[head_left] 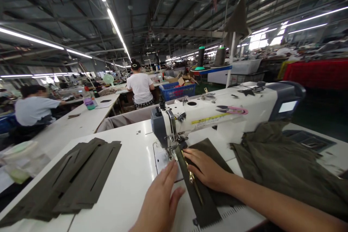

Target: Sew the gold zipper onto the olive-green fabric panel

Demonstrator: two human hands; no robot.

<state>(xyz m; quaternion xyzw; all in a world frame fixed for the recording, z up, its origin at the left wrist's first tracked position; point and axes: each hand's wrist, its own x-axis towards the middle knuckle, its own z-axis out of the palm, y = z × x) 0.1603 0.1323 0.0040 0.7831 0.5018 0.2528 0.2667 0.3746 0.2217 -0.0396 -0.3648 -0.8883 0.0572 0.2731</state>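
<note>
My left hand point(160, 199) lies flat, fingers stretched out, on the white table just left of a dark olive fabric strip with a brass zipper point(196, 188). My right hand point(206, 169) presses flat on that strip and on the olive fabric piece point(209, 148) beside it, fingers pointing at the presser foot. The strip runs under the needle of the white sewing machine point(206, 116). Neither hand grips anything.
A stack of slotted olive fabric pieces point(73, 181) lies at the left. A heap of olive cloth point(282, 166) lies at the right. Pink snips point(233, 110) rest on the machine arm. Two other people sit at tables behind, left and centre.
</note>
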